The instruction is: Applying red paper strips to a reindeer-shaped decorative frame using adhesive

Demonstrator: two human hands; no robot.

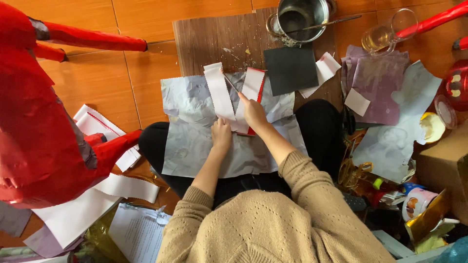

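Note:
My left hand [222,134] presses down the lower ends of two white paper strips with zigzag edges [218,92], which fan out in a V. One strip [253,84] shows a red underside along its edge. My right hand [253,112] is closed on a thin stick-like tool, perhaps a brush [230,84], whose tip points at the left strip. The strips lie on a crumpled grey paper sheet [192,136] spread over my lap, and both beige sleeves reach forward over it.
A wooden board [214,39] holds a metal pot [297,19] and a black square card [291,69]. A big red paper-covered figure [34,122] fills the left. Purple and grey papers [378,80], a glass cup [387,34], a cardboard box [446,165] and clutter crowd the right.

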